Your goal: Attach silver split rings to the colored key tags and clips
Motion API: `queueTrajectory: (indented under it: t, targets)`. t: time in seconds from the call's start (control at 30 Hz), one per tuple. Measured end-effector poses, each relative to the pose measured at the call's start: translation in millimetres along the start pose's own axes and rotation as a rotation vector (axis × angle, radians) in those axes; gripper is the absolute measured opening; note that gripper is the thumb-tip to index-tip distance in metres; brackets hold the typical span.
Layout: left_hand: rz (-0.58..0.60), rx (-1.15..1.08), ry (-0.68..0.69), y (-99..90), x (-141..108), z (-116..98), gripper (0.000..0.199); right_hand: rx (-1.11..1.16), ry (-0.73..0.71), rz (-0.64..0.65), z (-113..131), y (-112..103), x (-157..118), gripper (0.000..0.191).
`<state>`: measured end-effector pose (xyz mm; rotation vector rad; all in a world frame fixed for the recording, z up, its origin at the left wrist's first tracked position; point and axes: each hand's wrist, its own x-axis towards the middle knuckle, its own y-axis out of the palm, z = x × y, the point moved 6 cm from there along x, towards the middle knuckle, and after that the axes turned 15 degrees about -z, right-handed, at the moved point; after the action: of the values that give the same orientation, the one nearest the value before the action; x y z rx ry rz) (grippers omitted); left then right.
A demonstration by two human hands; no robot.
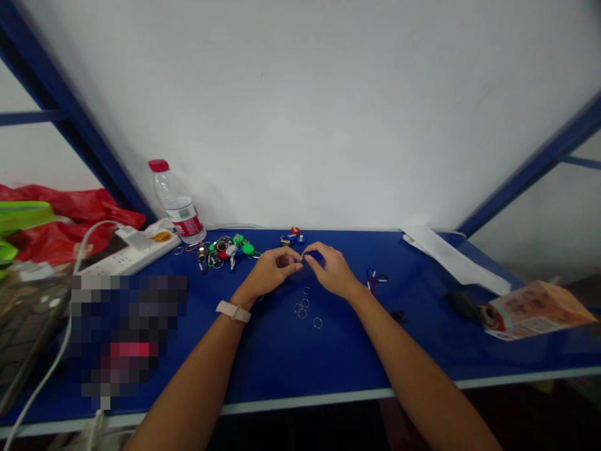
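Observation:
My left hand (277, 270) and my right hand (330, 269) meet over the blue table, fingertips nearly touching. Between them is a small metal piece (303, 257), too small to make out, pinched by both hands. Several metal rings (302, 308) lie on the table just below the hands. To the left sits a pile of round keychain reels (228, 250) in green, red, white and black. A few more red and blue reels (294, 237) lie behind my hands. Blue and red carabiners (374, 279) rest to the right of my right hand.
A bottle (181, 210) stands at the back left beside a white power strip (134, 250). A keyboard (28, 332) is at far left. White paper (453, 260) and an orange-white packet (535, 311) lie on the right. Behind the blue table (305, 376) rises a wall.

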<state>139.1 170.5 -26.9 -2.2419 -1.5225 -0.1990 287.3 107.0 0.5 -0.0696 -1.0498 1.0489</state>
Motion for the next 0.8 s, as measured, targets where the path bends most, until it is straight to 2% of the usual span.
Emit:
queueTrajectory:
  t: [0.23, 0.8]
  targets:
    - [-0.022, 0.002, 0.047, -1.7, -1, -9, 0.02, 0.032, 0.045, -0.046, -4, -1, 2, 0.011]
    - [-0.084, 0.152, 0.073, -5.3, 0, -9, 0.014, -0.025, -0.067, 0.075, 4, 4, -3, 0.01]
